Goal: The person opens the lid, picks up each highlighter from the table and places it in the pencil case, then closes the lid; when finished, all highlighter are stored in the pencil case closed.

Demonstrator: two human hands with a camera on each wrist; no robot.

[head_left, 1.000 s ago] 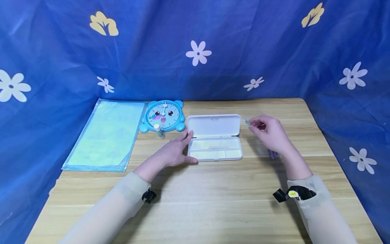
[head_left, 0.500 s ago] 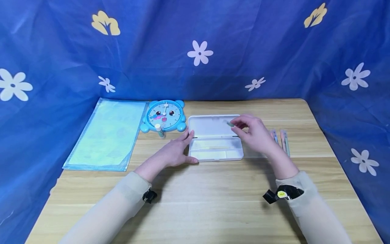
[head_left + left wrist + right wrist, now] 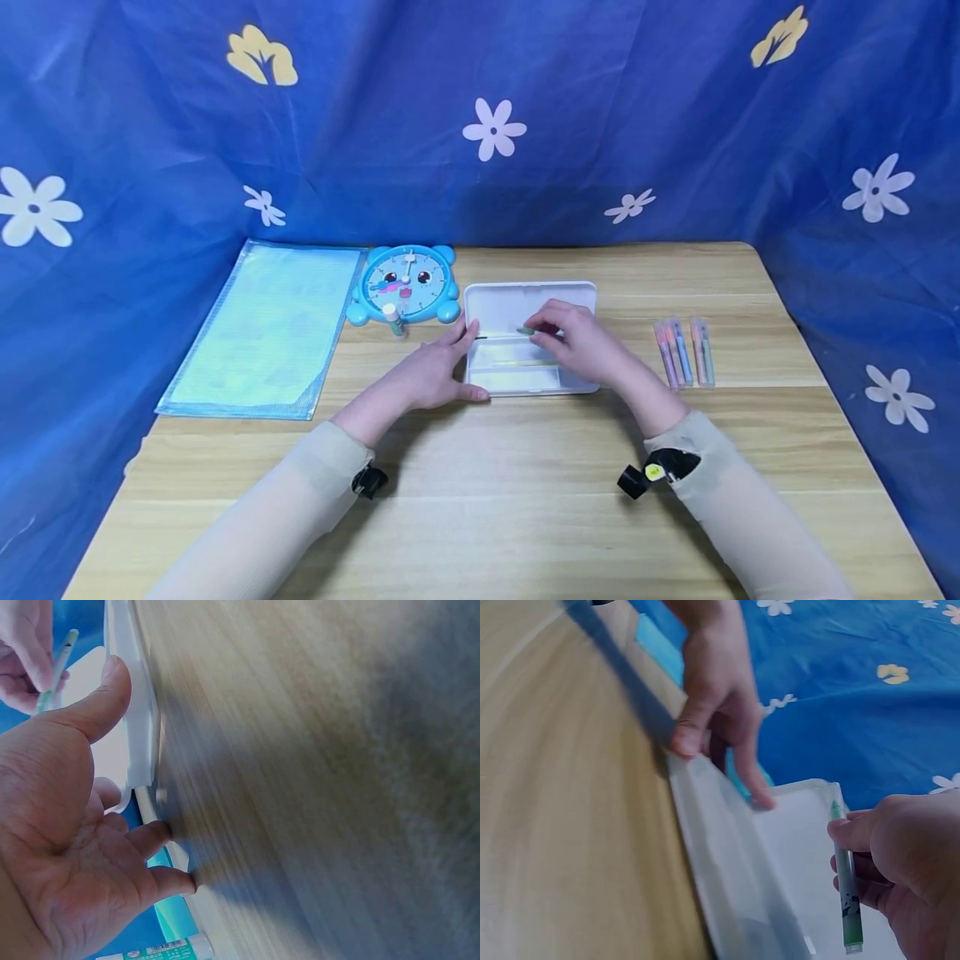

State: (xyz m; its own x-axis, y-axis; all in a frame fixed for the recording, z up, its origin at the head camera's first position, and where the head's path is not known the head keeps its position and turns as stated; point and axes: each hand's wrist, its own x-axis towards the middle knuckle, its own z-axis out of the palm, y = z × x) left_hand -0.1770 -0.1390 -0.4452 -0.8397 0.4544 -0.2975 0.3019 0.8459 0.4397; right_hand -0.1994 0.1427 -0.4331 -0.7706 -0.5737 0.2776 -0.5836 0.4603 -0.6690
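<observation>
A green pen [image 3: 847, 881] is pinched between the thumb and fingers of the right hand [image 3: 581, 342] and held over the opened white case [image 3: 517, 382], near the hinge. The case is touched at its left side by the left hand [image 3: 431, 372], whose thumb and fingers are spread wide. Further pens [image 3: 683, 358] are laid in two groups on the desk [image 3: 487, 500], right of the case. To its left, a glue stick [image 3: 394, 322], blue clock [image 3: 420, 302] and folder [image 3: 262, 333] are seen.
</observation>
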